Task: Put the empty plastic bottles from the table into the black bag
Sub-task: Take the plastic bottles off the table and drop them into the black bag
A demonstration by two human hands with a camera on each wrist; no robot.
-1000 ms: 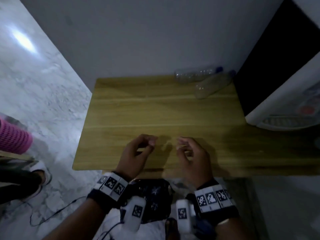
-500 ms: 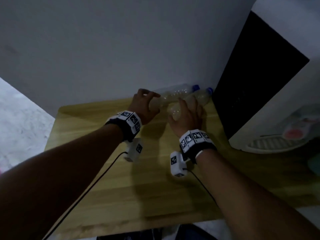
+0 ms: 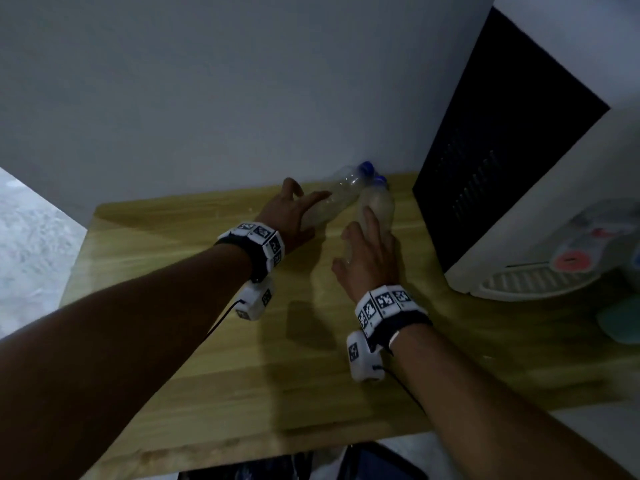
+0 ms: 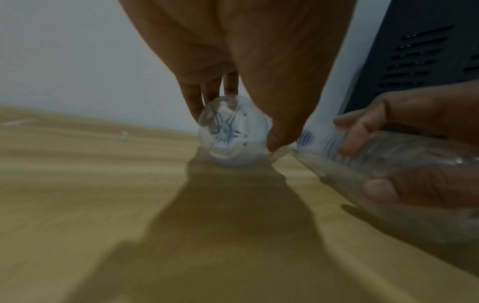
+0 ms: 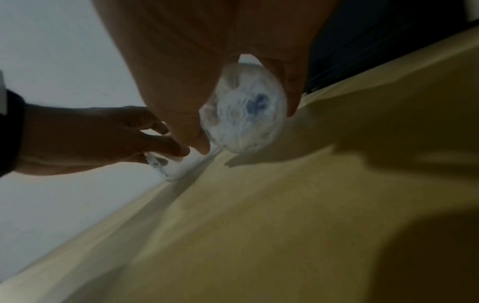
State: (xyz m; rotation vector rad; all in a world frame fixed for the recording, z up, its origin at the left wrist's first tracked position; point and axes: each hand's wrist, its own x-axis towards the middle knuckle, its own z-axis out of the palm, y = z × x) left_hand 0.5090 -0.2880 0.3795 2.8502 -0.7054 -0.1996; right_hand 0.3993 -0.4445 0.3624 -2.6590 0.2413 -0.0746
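Two clear empty plastic bottles with blue caps lie at the back of the wooden table [image 3: 207, 341], close to the wall. My left hand [image 3: 294, 216] grips the left bottle [image 3: 343, 192] near its base, which also shows in the left wrist view [image 4: 233, 133] with fingers behind it and the thumb in front. My right hand [image 3: 370, 258] grips the right bottle [image 3: 381, 206], whose base [image 5: 246, 110] sits between thumb and fingers. The two caps nearly touch. A part of the black bag [image 3: 381, 462] shows below the table's near edge.
A white appliance with a dark vented panel [image 3: 502, 150] stands at the table's right, close to the right bottle. A teal object [image 3: 623, 320] sits at the far right edge. The grey wall runs right behind the bottles. Marble floor [image 3: 31, 237] lies left.
Both hands went from the table's near edge out to the bottles at the back and took hold of them. The right bottle has since swung so its cap points away from me.
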